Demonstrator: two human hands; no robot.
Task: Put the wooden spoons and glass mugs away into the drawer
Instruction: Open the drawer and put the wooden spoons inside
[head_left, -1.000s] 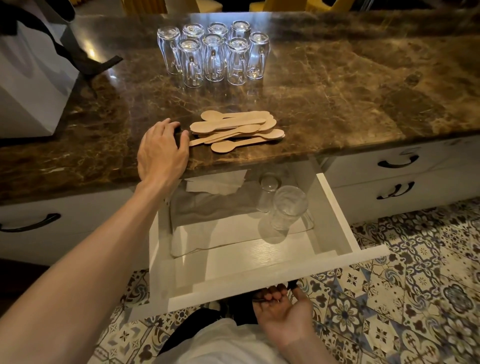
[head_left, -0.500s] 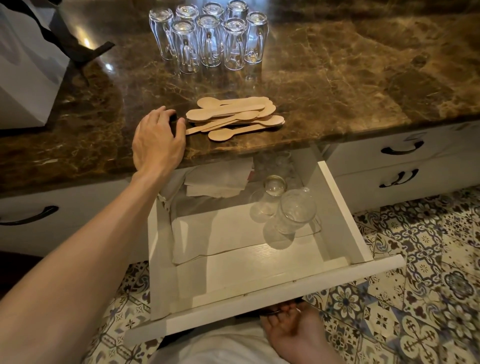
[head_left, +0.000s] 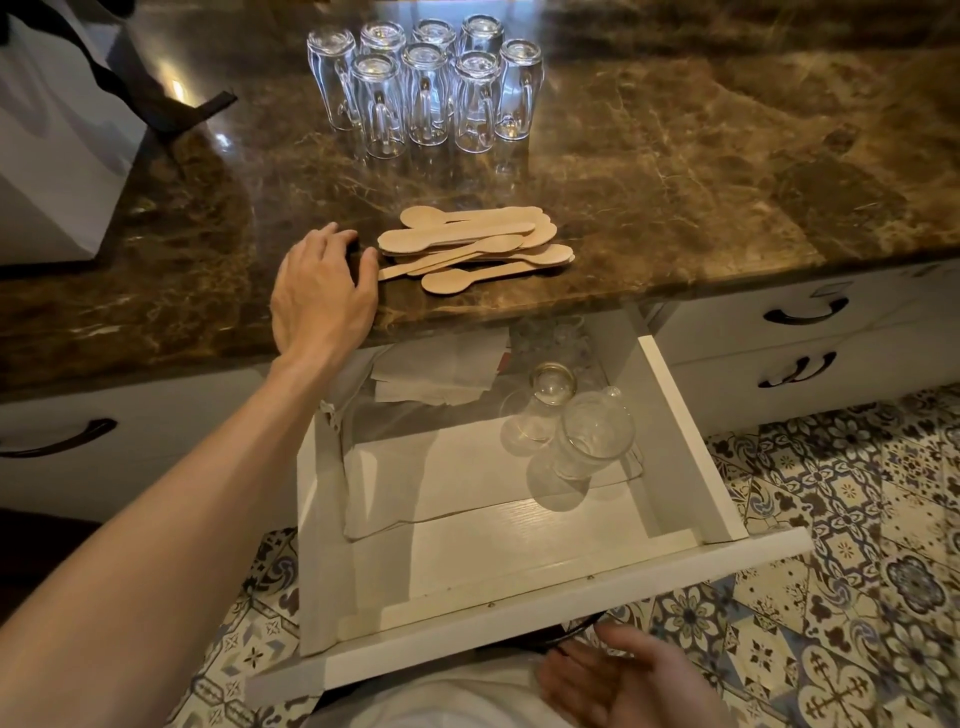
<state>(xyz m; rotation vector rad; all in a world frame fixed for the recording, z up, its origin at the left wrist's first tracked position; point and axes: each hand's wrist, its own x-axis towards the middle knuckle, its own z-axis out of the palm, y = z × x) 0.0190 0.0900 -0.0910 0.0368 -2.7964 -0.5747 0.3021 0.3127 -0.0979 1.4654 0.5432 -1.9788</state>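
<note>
Several wooden spoons lie in a loose pile near the front edge of the brown marble counter. Several glass mugs stand upside down in a cluster farther back. My left hand rests palm down on the counter just left of the spoons, fingers apart, thumb touching a spoon handle tip. The white drawer below is pulled wide open; two glass mugs stand at its right side on a clear liner. My right hand hovers palm up just below the drawer's front, holding nothing.
Folded white paper lies at the drawer's back. A white bag with black straps stands on the counter's left. Closed white drawers with dark handles flank the open one. Patterned floor tiles lie below.
The drawer has slid farther out. My right hand has come off the drawer's handle and opened. My left hand has stayed beside the spoons.
</note>
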